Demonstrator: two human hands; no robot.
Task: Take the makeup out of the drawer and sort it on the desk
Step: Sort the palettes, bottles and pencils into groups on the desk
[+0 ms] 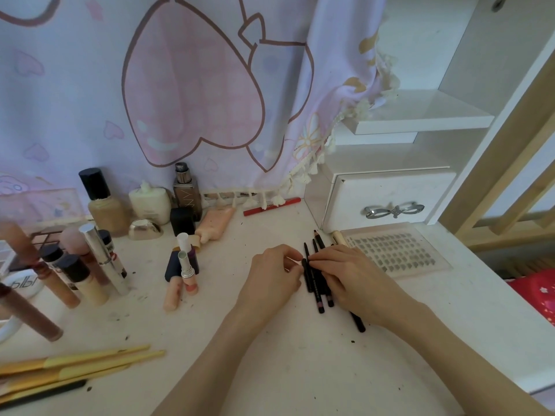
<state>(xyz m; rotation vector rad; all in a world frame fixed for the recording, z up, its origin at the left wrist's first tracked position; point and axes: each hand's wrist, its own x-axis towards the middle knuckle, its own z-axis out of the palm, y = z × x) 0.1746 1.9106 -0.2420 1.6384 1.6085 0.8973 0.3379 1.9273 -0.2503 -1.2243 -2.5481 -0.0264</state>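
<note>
Several black makeup pencils [319, 291] lie bunched side by side on the white desk [270, 355], tips pointing away from me. My right hand [353, 276] lies over the bunch, its fingertips pinching a pencil near the left edge. My left hand [274, 274] meets it from the left, fingers curled and touching the same pencils at about mid-length. The small white drawer [390, 199] with a silver bow handle stands shut at the back right.
Foundation bottles [105, 202], lipsticks [186, 265] and tubes crowd the desk's left half. Yellow-handled brushes [75, 364] lie at the front left. A red pencil [271, 206] rests by the curtain. A clear false-lash tray [396, 250] sits just right of my hands.
</note>
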